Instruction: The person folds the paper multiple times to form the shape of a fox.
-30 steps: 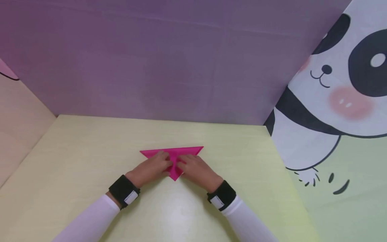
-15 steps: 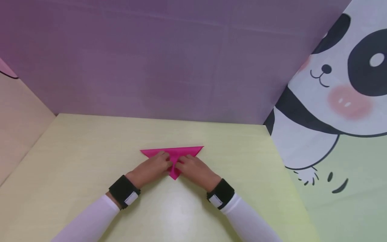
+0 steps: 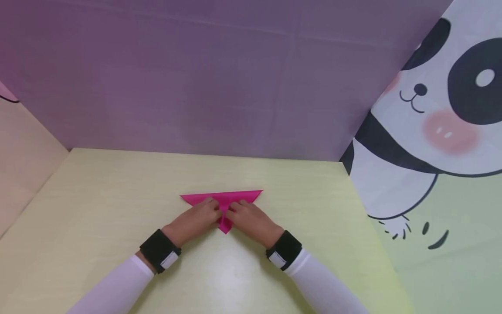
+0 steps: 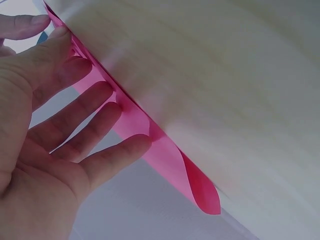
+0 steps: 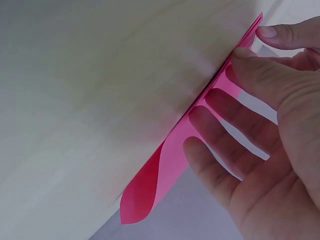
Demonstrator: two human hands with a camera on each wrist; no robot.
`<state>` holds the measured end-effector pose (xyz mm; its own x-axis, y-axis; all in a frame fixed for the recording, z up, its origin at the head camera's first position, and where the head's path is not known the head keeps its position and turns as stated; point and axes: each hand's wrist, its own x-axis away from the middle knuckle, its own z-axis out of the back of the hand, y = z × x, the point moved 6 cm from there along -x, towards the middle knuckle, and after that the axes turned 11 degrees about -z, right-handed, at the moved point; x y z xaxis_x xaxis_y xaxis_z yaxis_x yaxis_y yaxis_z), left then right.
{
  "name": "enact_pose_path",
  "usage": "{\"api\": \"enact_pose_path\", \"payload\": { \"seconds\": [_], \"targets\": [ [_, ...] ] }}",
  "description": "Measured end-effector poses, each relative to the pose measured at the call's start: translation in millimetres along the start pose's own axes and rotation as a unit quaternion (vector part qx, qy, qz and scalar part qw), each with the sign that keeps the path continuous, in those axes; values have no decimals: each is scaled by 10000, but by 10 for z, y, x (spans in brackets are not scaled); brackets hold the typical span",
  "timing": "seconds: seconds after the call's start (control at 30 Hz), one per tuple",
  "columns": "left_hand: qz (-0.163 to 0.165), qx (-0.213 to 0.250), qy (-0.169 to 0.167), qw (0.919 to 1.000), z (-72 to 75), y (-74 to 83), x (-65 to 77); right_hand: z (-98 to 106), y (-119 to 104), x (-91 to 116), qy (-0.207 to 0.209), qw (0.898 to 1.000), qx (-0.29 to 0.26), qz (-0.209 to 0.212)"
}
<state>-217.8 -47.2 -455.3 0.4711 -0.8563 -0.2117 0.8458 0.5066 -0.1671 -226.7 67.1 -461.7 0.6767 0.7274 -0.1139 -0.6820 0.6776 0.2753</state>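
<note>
A folded sheet of pink paper lies on the table as a triangle, long edge away from me and point towards me. My left hand rests its fingertips on the paper's left half. On the right half my right hand does the same, its fingertips close to the left ones near the centre line. In the left wrist view the left hand presses with spread, nearly straight fingers, and the paper's outer corner curls off the table. The right wrist view has the right hand touching the paper alike, beside another raised corner.
The pale wooden table extends around the paper on all sides. A purple backdrop rises behind its far edge. At the right hangs a cloth with a printed panda.
The right hand has shifted slightly left, nearer the left hand. The left hand and the paper stay almost where they were; the whole view drifts slightly.
</note>
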Motion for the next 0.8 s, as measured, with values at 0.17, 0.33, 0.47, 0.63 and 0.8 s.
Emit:
{"api": "enact_pose_path", "payload": {
  "seconds": [0.17, 0.33, 0.47, 0.63, 0.8],
  "targets": [
    [3, -52, -20, 10000, 6, 14, 0, -14, 3, 2, -12, 9999, -129, -57],
    [157, 217, -45, 9996, -14, -3, 15, -9, 14, 8, -82, 9996, -253, -124],
    [307, 570, 35, 9979, -18, -26, 12, -2, 32, 29, -116, 9990, -394, -159],
    [458, 911, 172, 9946, -7, -56, -4, 26, 78, 57, -21, 9957, -911, -145],
    [613, 1304, 270, 9892, -20, -113, -22, 157, 192, -20, 590, 9929, -981, -323]
  ]
}}
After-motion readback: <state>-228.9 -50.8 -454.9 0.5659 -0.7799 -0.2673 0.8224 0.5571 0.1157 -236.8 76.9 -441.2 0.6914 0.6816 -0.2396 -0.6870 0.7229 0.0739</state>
